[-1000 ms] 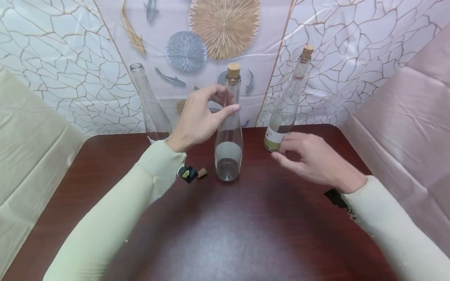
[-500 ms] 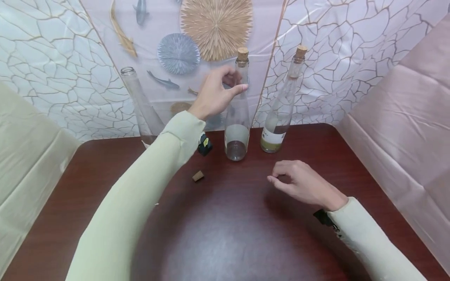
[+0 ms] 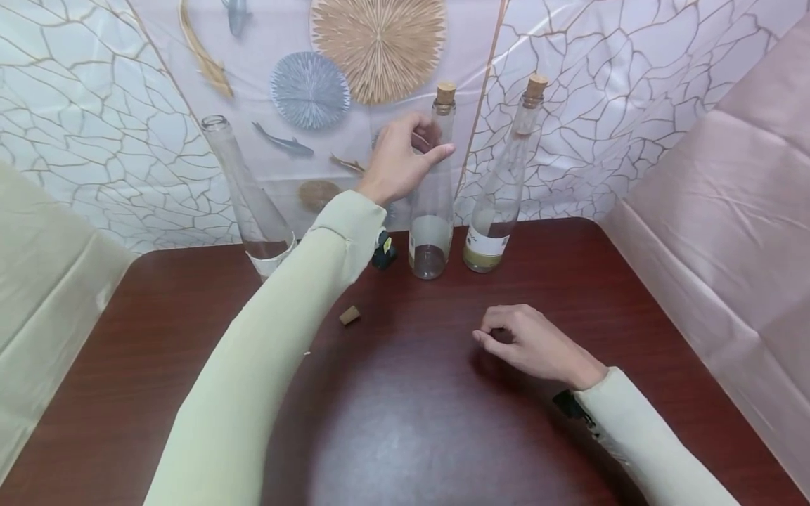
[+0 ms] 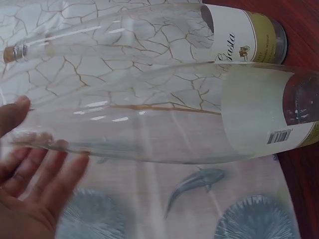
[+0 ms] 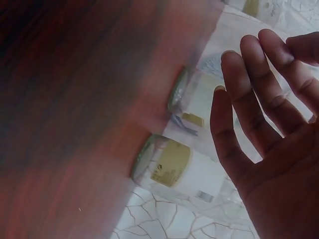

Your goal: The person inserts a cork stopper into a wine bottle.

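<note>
A clear glass bottle (image 3: 432, 239) with a cork in its mouth stands near the table's back edge, its label facing away. My left hand (image 3: 405, 154) is at its neck, thumb on one side and fingers on the other. In the left wrist view the fingers (image 4: 55, 174) look loose and spread along the glass; whether they still touch it is hard to tell. My right hand (image 3: 531, 344) hovers over the table to the front right, fingers relaxed and holding nothing. A second corked bottle (image 3: 487, 242), white and gold label forward, stands just right of the first.
An uncorked bottle (image 3: 256, 218) stands at the back left, partly behind my left sleeve. One loose cork (image 3: 349, 315) lies on the dark red table (image 3: 392, 422). A patterned cloth (image 3: 304, 169) hangs right behind the table's back edge.
The middle bottle has moved back and right, beside the right-hand bottle, with my left hand at its neck. My right hand has come away from the right bottle, toward the front.
</note>
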Motion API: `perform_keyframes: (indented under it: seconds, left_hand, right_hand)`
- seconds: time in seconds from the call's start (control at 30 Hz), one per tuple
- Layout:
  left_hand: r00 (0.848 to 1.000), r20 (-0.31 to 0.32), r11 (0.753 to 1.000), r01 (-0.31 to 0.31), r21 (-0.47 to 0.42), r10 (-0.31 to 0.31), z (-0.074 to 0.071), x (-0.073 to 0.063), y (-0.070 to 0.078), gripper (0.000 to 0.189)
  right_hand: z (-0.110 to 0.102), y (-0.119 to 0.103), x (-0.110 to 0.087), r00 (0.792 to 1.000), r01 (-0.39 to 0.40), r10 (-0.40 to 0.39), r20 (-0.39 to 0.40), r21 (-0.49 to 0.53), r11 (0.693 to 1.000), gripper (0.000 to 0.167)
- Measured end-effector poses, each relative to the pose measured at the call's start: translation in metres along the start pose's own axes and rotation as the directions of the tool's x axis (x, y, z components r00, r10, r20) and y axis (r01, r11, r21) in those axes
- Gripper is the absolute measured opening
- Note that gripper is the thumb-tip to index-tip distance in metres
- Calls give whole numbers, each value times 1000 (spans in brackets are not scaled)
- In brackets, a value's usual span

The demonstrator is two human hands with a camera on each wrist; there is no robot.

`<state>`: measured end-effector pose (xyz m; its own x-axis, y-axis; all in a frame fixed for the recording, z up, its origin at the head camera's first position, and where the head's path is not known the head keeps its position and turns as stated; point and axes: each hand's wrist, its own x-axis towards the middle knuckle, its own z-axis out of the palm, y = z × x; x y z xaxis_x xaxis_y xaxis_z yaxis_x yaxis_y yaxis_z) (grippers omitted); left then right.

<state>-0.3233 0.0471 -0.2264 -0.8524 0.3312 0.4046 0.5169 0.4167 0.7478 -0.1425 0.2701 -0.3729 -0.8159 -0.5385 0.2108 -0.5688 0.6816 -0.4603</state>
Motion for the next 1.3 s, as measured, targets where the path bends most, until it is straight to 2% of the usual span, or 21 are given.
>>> perform_keyframes:
  seconds: [0.2, 0.27, 0.33, 0.4, 0.43, 0.47, 0.53, 0.6, 0.63, 0.67, 0.8, 0.87, 0.9, 0.97, 1.03, 1.1, 1.17, 1.23, 1.3]
  left_hand:
    - [997, 43, 993, 54, 108, -59, -1, -4, 9, 41]
    - [998, 44, 989, 37, 140, -44, -4, -8, 12, 48]
    - [1000, 31, 985, -3, 174, -3, -12, -17, 15, 53]
    - [995, -12, 971, -96, 218, 101, -24, -31, 15, 53]
    - [986, -44, 960, -143, 242, 158, -32, -39, 14, 51]
    - [972, -84, 945, -188, 266, 218, -41, -48, 12, 48]
    - [927, -178, 911, -264, 316, 331, -60, -66, 6, 43]
    - [870, -294, 890, -286, 354, 397, -78, -82, -3, 39]
    - [844, -351, 891, -280, 358, 406, -86, -89, -7, 37]
    - [811, -408, 890, -278, 361, 419, -93, -96, -13, 36]
    - [708, -605, 925, -198, 325, 364, -116, -120, -33, 37]
    - [675, -672, 948, -143, 286, 305, -124, -130, -41, 38]
    - [671, -696, 962, -106, 251, 255, -127, -135, -44, 40]
    - [680, -718, 983, -23, 182, 149, -132, -145, -49, 46]
    - [705, -709, 992, 66, 109, 31, -136, -152, -55, 55]
    - [746, -659, 988, 155, 28, -98, -140, -156, -65, 68]
    - [791, -581, 975, 220, -21, -191, -144, -156, -82, 78]
    - [827, -502, 962, 268, -46, -254, -147, -156, -98, 86]
    - [850, -446, 957, 287, -51, -279, -148, -155, -112, 87]
  right_hand:
    - [10, 1, 5, 1000, 11, -11, 1, 27, 1000, 24]
    - [14, -1, 9, 1000, 14, -14, -1, 26, 1000, 22]
    - [17, -3, 14, 1000, 17, -17, 0, 19, 1000, 20]
    - [20, -6, 21, 1000, 19, -19, -1, 15, 1000, 19]
    - [21, -7, 24, 1000, 22, -22, -3, 14, 1000, 18]
    - [21, -8, 28, 1000, 25, -25, -6, 14, 1000, 18]
    - [23, -10, 35, 999, 29, -29, -16, 12, 1000, 17]
    - [25, -11, 43, 999, 27, -27, -26, 11, 1000, 15]
    - [26, -11, 47, 999, 29, -29, -29, 11, 1000, 14]
    - [28, -12, 52, 999, 29, -28, -32, 12, 1000, 12]
    - [36, -14, 72, 999, 34, -33, -22, 23, 999, 5]
    - [42, -17, 85, 999, 34, -34, -5, 35, 999, 6]
    - [45, -18, 91, 999, 32, -32, 9, 41, 999, 8]
    - [51, -21, 105, 999, 29, -31, 45, 50, 998, 15]
    - [59, -23, 117, 996, 18, -23, 85, 56, 998, 22]
    - [66, -25, 128, 992, 1, -9, 124, 68, 998, 26]
    - [72, -27, 137, 988, -19, 7, 157, 80, 997, 27]
    - [77, -29, 145, 980, -47, 29, 199, 82, 996, 29]
    - [81, -33, 154, 972, -59, 39, 232, 79, 995, 31]
